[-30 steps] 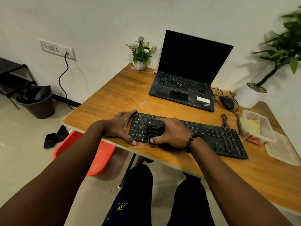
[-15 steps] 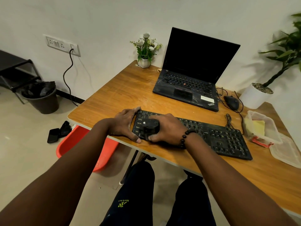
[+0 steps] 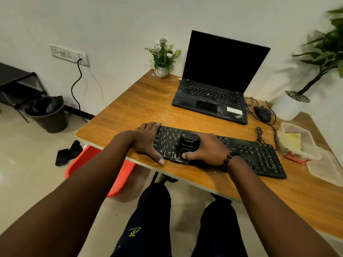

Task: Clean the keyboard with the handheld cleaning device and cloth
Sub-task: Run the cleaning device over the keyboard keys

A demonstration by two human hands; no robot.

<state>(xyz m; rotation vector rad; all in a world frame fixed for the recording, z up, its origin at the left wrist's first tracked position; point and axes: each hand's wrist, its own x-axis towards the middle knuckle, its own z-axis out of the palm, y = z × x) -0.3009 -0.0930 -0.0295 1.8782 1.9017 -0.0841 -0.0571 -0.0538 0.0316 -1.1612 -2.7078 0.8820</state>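
A black dusty keyboard lies along the near edge of the wooden desk. My left hand grips the keyboard's left end, thumb on the front edge and fingers over the back edge. My right hand holds the black handheld cleaning device, which stands on the left part of the keys. A yellow cloth lies inside a clear plastic container at the right of the keyboard.
An open black laptop stands behind the keyboard, with a mouse and cables to its right. A small flower pot sits at the back edge, a container lid at the right. A red tub sits below the desk.
The device in my right hand has slid a little to the right and toward the keyboard's front edge. My left hand stays on the keyboard's left end.
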